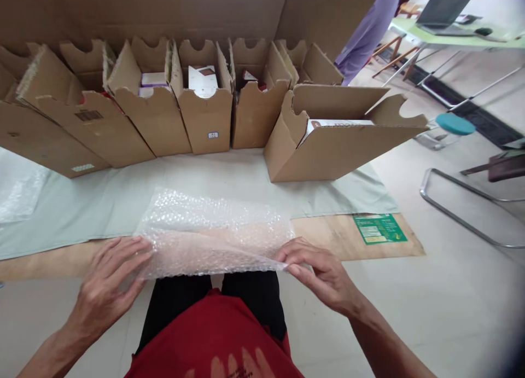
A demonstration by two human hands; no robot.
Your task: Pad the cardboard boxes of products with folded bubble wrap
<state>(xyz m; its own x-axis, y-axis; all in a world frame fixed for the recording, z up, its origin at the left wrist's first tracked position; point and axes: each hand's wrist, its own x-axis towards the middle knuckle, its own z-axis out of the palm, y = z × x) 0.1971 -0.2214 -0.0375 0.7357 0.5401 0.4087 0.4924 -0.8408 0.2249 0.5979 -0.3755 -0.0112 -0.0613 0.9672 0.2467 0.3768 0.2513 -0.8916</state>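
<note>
Head view, read as a clock face, shows a clear, shiny sheet of bubble wrap (213, 252) toward six to seven o'clock, folded in layers at the near edge of the wooden tabletop (324, 238). My right hand (318, 268), at five o'clock, is pinching the sheet's right near corner between thumb and fingers. My left hand (109, 282), at eight o'clock, touches its left edge; whether the fingers grasp it, I cannot tell. Brown open-topped cardboard boxes (205, 115) stand in a row on pale green cloth (229, 173), from nine to one o'clock.
</note>
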